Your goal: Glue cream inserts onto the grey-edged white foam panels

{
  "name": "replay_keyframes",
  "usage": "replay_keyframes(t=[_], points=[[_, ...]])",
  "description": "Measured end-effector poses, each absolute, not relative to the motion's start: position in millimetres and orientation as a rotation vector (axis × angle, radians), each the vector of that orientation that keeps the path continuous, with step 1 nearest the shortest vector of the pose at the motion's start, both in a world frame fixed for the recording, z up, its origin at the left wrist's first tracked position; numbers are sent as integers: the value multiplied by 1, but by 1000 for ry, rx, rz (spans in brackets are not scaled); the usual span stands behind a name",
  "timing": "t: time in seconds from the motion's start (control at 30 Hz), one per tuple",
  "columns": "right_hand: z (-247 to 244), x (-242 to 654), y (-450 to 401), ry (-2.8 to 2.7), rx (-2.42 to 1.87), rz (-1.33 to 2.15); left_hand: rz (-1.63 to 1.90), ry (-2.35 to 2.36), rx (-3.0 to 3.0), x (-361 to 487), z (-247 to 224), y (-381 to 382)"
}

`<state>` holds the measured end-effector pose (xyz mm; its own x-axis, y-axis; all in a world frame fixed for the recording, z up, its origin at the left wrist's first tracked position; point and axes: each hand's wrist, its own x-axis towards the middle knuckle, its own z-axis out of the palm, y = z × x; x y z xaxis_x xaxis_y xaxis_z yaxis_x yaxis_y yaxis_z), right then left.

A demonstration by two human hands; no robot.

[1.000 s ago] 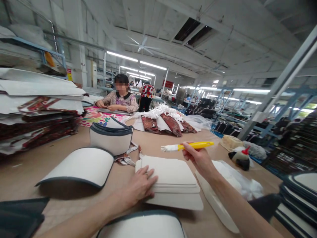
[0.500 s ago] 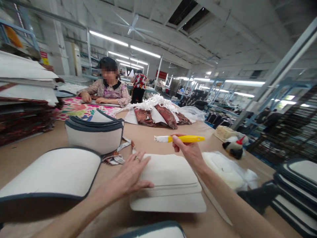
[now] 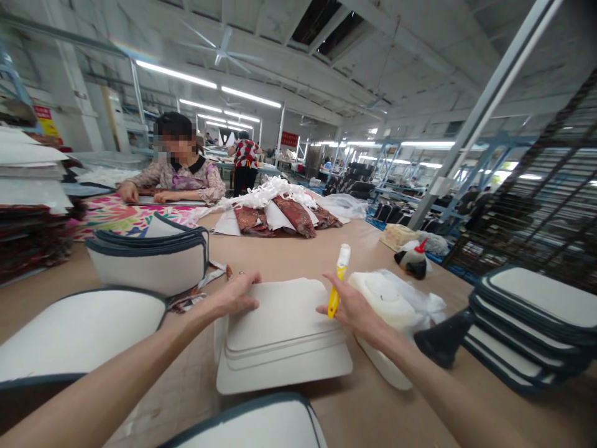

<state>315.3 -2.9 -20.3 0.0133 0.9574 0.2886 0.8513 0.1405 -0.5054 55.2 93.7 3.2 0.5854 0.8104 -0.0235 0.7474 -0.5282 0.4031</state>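
Note:
In front of me lies a small stack of off-white panels (image 3: 284, 314) with rounded corners, their near edges staggered. My left hand (image 3: 240, 294) is at the stack's far left corner, thumb and fingers apart and touching its edge. A yellow-handled brush (image 3: 334, 292) with a white-coated tip stands nearly upright in my right hand (image 3: 352, 308). The fingertips of that hand are at the stack's right edge. Just right of it sits a tub of pale material (image 3: 380, 298) in clear plastic.
Dark-edged panels stand in a curved stack (image 3: 149, 258) at left, with another curved panel (image 3: 88, 330) before it. More dark-edged pieces (image 3: 536, 323) are piled at right, near a red-tipped bottle (image 3: 414, 258). Across the table a co-worker (image 3: 175, 168) sits by patterned fabric (image 3: 135, 211).
My right hand has come down to the stack's right edge, and the brush has turned from level to nearly upright. My left hand has shifted from lying flat to the far left corner.

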Motion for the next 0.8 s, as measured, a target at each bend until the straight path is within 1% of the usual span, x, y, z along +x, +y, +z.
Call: replay_keyframes(t=[0.17,0.4,0.47,0.53,0.63,0.7,0.8], points=[[-29,323,12,-1795,-1723,319,436,1144,2458,46,5,87],[12,309,-17,-1669,-1604,318,733,1037,2469,19,34,75],[16,303,-26,-1632,-1564,308,812,999,2415,6,34,70],[11,300,-33,-1593,-1543,307,933,997,2187,-8,20,67],[-2,299,-41,-1520,-1509,309,1084,1052,1612,-24,-17,64],[-10,299,-45,-1505,-1496,340,1087,1017,1309,-28,-40,61],[-15,299,-50,-1523,-1502,401,1024,859,1146,-25,-54,52]])
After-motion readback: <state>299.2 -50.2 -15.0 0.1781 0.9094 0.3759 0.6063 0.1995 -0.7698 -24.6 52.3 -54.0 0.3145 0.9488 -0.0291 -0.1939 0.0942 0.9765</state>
